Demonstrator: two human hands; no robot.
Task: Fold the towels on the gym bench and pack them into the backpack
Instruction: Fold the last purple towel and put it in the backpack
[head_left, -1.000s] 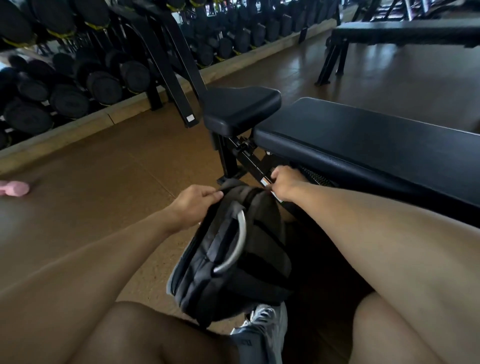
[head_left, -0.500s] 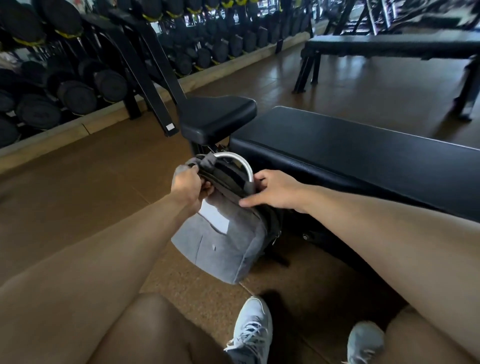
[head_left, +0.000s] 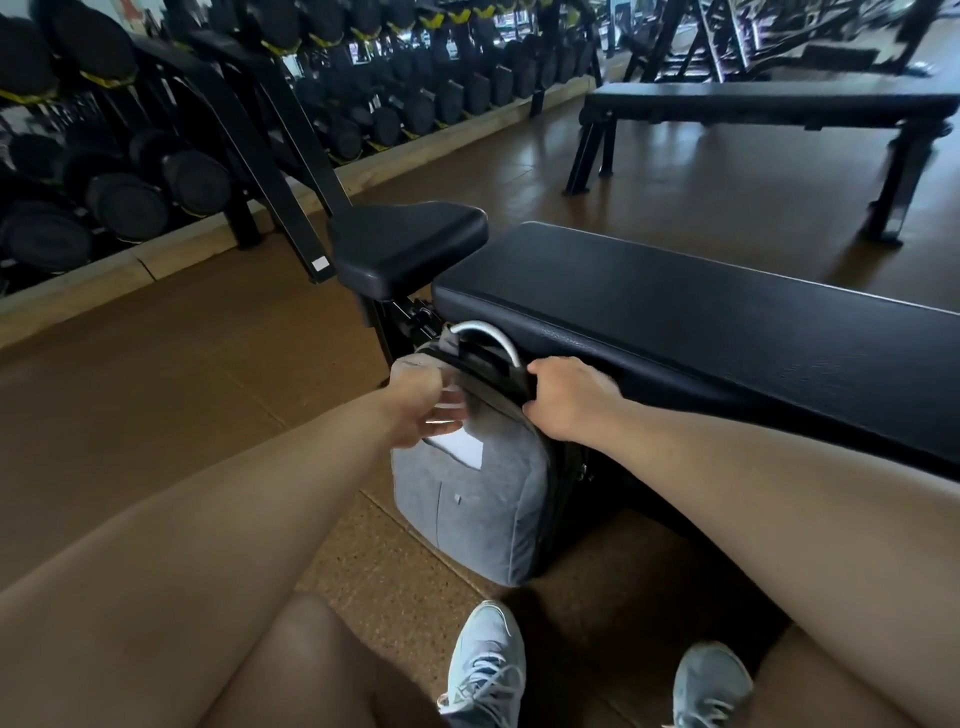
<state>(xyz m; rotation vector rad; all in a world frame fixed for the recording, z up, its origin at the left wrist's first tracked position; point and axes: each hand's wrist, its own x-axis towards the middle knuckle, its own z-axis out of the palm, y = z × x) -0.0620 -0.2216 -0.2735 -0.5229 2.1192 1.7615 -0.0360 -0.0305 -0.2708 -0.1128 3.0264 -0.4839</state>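
Note:
A grey backpack (head_left: 478, 509) with a pale loop handle (head_left: 488, 332) stands upright on the floor against the side of the black gym bench (head_left: 701, 322). My left hand (head_left: 421, 410) is at the top left of the bag, blurred, its fingers at the front flap. My right hand (head_left: 566, 400) grips the bag's black top edge on the bench side. No towel shows on the bench or anywhere else in view.
A separate black seat pad (head_left: 405, 244) sits at the bench's left end. Dumbbell racks (head_left: 156, 156) line the far left wall. A second bench (head_left: 769, 104) stands at the back right. My two pale sneakers (head_left: 488, 660) are on the brown floor below the bag.
The backpack went from lying tilted on the floor to standing upright against the bench. Both hands rose with it and stay at its top.

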